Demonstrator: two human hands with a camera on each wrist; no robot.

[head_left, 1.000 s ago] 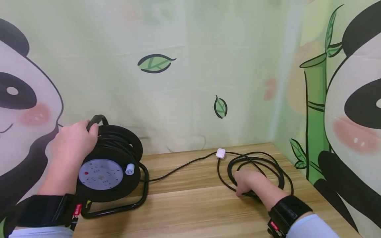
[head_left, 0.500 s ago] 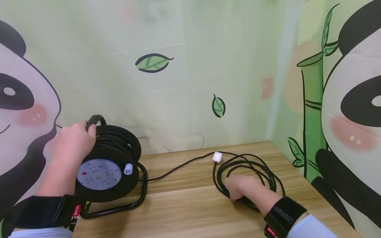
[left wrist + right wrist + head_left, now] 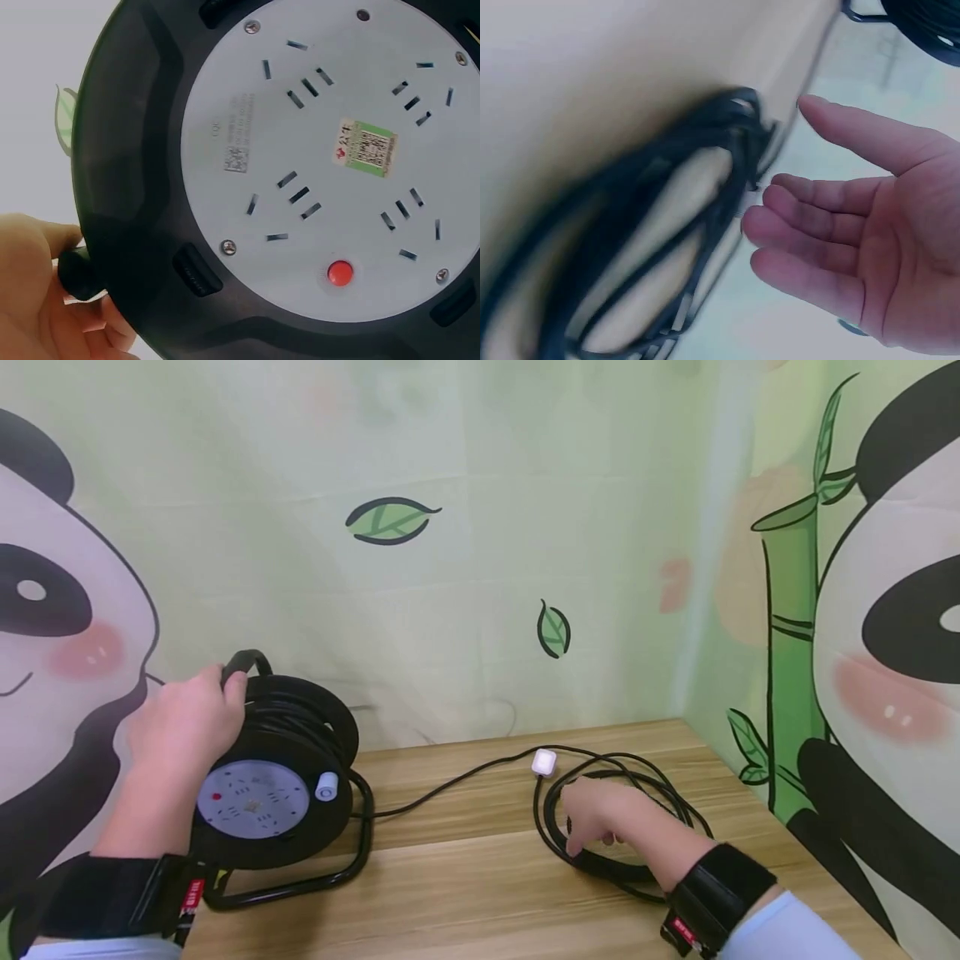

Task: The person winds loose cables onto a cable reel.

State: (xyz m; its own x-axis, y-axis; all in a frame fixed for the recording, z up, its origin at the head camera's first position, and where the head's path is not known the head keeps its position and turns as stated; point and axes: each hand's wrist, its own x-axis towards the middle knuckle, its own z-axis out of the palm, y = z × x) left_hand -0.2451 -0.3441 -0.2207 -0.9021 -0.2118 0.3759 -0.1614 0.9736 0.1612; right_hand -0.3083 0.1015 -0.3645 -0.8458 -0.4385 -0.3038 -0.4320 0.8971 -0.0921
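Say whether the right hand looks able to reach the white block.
Probably yes: the right hand seems to hold nothing, and the white block lies beside the coiled cable, uncovered.

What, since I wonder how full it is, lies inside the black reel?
Several turns of black cable show inside the black reel, between its rims. Its front, bearing a pale socket panel, hides the core, so how deep the winding goes can't be told.

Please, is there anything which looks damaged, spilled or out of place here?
I see nothing damaged or spilled. Only the cable looks a little untidy: its loose loops overlap unevenly on the table, off the reel.
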